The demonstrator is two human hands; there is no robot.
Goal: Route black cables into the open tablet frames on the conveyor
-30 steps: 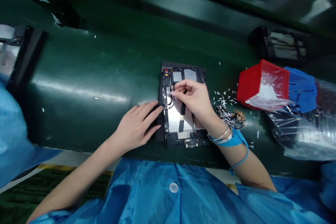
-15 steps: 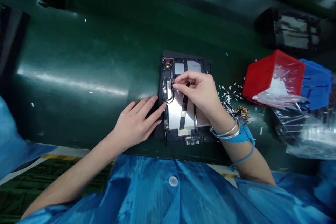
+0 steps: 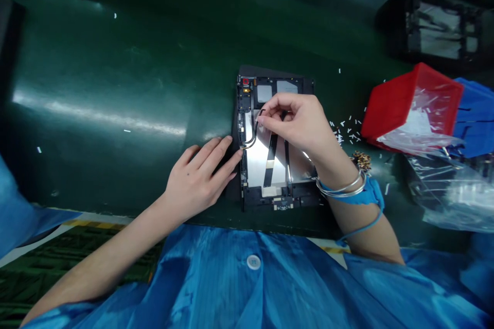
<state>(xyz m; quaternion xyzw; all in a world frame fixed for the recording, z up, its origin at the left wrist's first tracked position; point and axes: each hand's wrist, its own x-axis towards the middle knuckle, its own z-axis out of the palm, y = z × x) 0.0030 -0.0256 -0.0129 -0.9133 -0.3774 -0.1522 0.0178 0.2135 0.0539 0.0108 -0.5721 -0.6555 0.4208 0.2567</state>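
Observation:
An opened tablet lies on a dark pad, its silver plate and black inner parts facing up. From its left side a thin black cable curves upward. My right hand pinches the cable's upper end between thumb and forefinger, just above the silver plate. With fingers stretched out, my left hand rests at the tablet's left edge, a fingertip touching near the cable's lower end. A wide black ribbon cable runs down the plate below my right hand.
Right of the tablet, small white strips and a pile of small gold-and-black parts lie scattered. Beyond them stand a red bin holding clear plastic, a blue bin and a plastic bag. More opened tablets sit at the far right.
My right hand has lifted the cable's free end up and slightly right, away from the tablet's left side. My left hand stays at the edge. The view has shifted slightly.

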